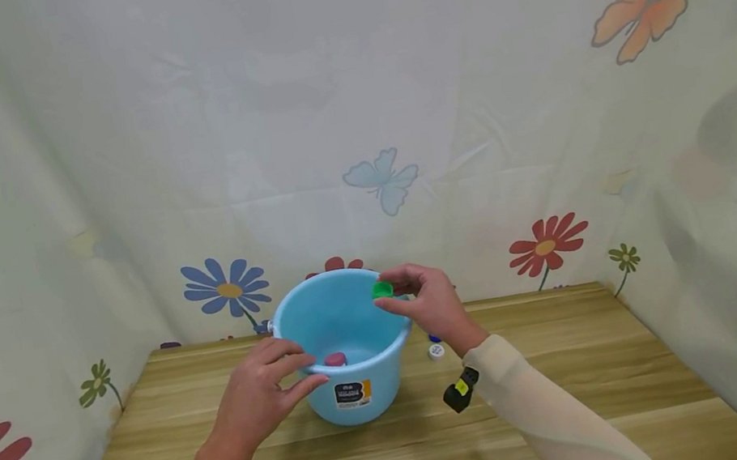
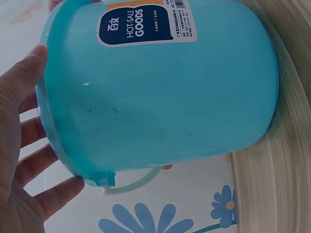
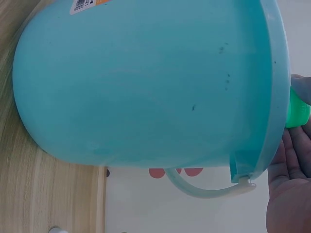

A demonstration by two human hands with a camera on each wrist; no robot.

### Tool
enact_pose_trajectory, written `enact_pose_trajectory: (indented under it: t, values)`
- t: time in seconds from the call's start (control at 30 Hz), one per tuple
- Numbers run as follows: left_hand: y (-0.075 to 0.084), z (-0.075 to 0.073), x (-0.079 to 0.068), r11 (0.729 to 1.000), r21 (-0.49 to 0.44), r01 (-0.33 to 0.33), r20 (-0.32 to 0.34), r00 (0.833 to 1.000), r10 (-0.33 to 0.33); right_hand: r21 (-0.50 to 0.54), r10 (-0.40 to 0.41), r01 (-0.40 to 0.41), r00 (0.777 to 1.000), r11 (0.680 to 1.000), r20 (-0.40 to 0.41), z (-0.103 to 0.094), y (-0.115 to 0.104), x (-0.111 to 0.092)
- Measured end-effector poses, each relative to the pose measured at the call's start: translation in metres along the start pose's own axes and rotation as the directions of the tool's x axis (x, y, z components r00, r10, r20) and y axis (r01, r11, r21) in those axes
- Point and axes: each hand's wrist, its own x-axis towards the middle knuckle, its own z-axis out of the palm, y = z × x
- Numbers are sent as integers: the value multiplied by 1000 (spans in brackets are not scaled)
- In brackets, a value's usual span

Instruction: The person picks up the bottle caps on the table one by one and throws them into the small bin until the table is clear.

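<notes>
A light blue bucket (image 1: 383,379) with a black and orange label stands upright on the table. My left hand (image 1: 257,397) holds its near left rim, thumb on the outside and fingers over the edge; the left wrist view shows the thumb (image 2: 30,68) along the rim. Between the thumb and fingers of my right hand (image 1: 435,304) is a small green bottle cap (image 1: 382,289), pinched at the bucket's right rim. Down inside the bucket lies a small pink cap (image 1: 335,359), partly hidden by the near wall.
To the right of the bucket, a white cap (image 1: 437,351) with dark marks lies on the wooden table (image 1: 557,377). Just behind it is a blue cap (image 1: 434,337), partly covered by my right hand. A pale bucket handle (image 3: 204,191) hangs at the far side. Flowered cloth (image 1: 289,112) encloses the table.
</notes>
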Motion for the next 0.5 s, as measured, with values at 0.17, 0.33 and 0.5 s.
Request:
enact_pose_trajectory:
  t: [0.17,0.33,0.5]
  values:
    - [0,0,-1,1000,0,-1,7,1000,1,13,5,-5,1000,1000,5,1,0,0]
    - [-1,0,-2,1000,-6,1,10,1000,-1,24,28,-29,999,999,17,1,-1,0]
    - [0,0,-2,1000,-3,3,9,1000,-3,10,28,-28,999,1000,17,2,0,0]
